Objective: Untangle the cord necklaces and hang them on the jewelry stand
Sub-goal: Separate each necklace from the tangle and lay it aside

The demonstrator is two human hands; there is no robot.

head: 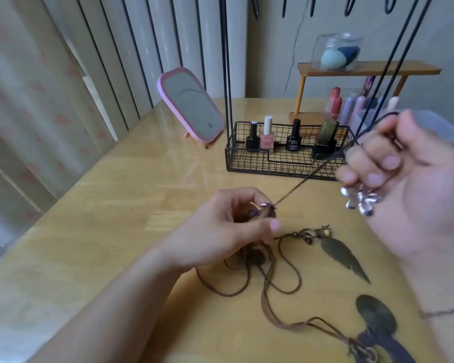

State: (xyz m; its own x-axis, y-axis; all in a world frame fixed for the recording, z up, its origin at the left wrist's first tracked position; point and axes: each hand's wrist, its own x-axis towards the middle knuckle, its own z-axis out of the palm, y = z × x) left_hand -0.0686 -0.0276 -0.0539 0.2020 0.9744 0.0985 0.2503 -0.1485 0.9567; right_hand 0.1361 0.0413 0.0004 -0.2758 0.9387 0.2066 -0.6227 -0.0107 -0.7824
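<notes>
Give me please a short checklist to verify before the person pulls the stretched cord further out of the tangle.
1. Left hand pinches one end of the taut cord: ok.
2. Right hand grips the other end, fingers curled, silver flower pendant hanging below it: ok.
3. Taut cord free of the wire basket behind it: cannot tell.
4. Brown cords on the table still looped together: not ok.
5. Feather pendant lies flat, apart from both hands: ok.
6. Free hook on the jewelry stand: cannot tell, hooks are cut off at the top edge.
</notes>
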